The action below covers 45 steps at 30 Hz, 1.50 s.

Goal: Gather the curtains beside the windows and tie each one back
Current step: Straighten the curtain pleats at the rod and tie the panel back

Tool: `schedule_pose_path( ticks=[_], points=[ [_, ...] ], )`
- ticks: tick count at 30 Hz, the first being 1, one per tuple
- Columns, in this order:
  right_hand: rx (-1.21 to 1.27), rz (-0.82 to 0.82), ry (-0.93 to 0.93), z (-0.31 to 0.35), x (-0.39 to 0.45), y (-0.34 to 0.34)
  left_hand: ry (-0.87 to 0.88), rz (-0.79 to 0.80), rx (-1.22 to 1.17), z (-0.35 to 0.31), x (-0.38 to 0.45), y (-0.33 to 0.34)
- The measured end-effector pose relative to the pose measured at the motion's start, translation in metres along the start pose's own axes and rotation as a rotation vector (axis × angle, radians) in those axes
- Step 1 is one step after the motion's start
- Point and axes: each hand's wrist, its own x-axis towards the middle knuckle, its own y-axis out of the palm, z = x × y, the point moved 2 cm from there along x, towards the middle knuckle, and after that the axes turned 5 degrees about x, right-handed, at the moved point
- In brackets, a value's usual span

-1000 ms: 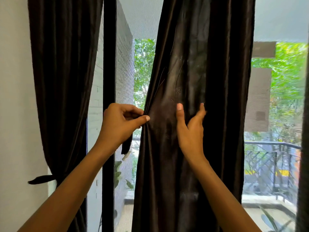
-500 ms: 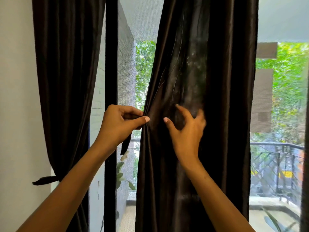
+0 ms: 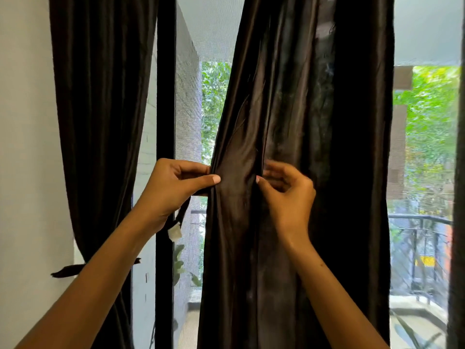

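A dark brown satin curtain (image 3: 302,122) hangs straight down in front of the window, filling the middle of the head view. My left hand (image 3: 173,187) pinches its left edge at chest height, and a dark tie strap with a pale tag at its end (image 3: 180,222) dangles from that hand. My right hand (image 3: 286,192) grips a fold in the curtain's front, with thumb and fingers curled into the cloth. At the left a second dark curtain (image 3: 100,122) hangs by the wall, cinched low by a tie-back (image 3: 75,269).
A black window frame post (image 3: 164,96) stands between the two curtains. A white wall (image 3: 25,147) lies at the far left. Behind the mesh screen are a balcony railing (image 3: 415,222), a brick wall and green trees. Another dark curtain edge (image 3: 458,222) shows at far right.
My right hand went from lying flat on the curtain front to curling in and pinching a fold nearer my left hand. My left hand kept its pinch on the curtain edge.
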Motion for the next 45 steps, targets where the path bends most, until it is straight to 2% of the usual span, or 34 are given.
schedule_pose_path(
  ticks=[2, 5, 7, 9, 14, 20, 30, 35, 37, 41, 44, 45],
  points=[
    [-0.09, -0.036, -0.082, 0.009, -0.009, 0.001, 0.082, -0.101, 0.16, 0.001, -0.001, 0.001],
    [-0.133, -0.077, -0.173, 0.022, -0.02, 0.0, 0.304, -0.258, 0.517, -0.006, -0.008, 0.003],
    [-0.099, -0.086, -0.212, 0.031, -0.024, -0.006, 0.409, -0.313, 0.699, -0.009, -0.012, 0.005],
    [-0.05, -0.081, -0.223, 0.037, -0.027, -0.01, 0.452, -0.325, 0.778, -0.009, -0.013, 0.008],
    [-0.091, 0.152, -0.204, 0.029, -0.045, 0.007, 0.392, -0.234, 0.535, -0.01, -0.016, 0.017],
    [-0.307, 0.218, -0.207, 0.03, -0.055, 0.001, 0.287, -0.151, 0.294, -0.004, -0.015, 0.014],
    [-0.246, 0.317, -0.17, 0.028, -0.058, 0.006, 0.186, 0.006, 0.095, -0.004, -0.015, 0.019],
    [-0.239, 0.409, -0.205, 0.028, -0.065, 0.003, 0.143, -0.078, 0.144, 0.002, 0.0, 0.022],
    [-0.196, 0.363, -0.212, 0.028, -0.058, -0.003, 0.146, -0.098, 0.197, 0.006, 0.004, 0.025],
    [-0.251, -0.049, -0.257, 0.025, -0.022, -0.02, 0.14, -0.102, 0.245, 0.011, 0.008, 0.034],
    [-0.177, -0.059, -0.058, 0.018, 0.007, -0.028, 0.125, -0.031, 0.19, 0.012, 0.007, 0.047],
    [-0.15, -0.037, -0.068, 0.017, 0.011, -0.029, 0.141, -0.014, 0.193, 0.011, 0.007, 0.053]
  ],
)
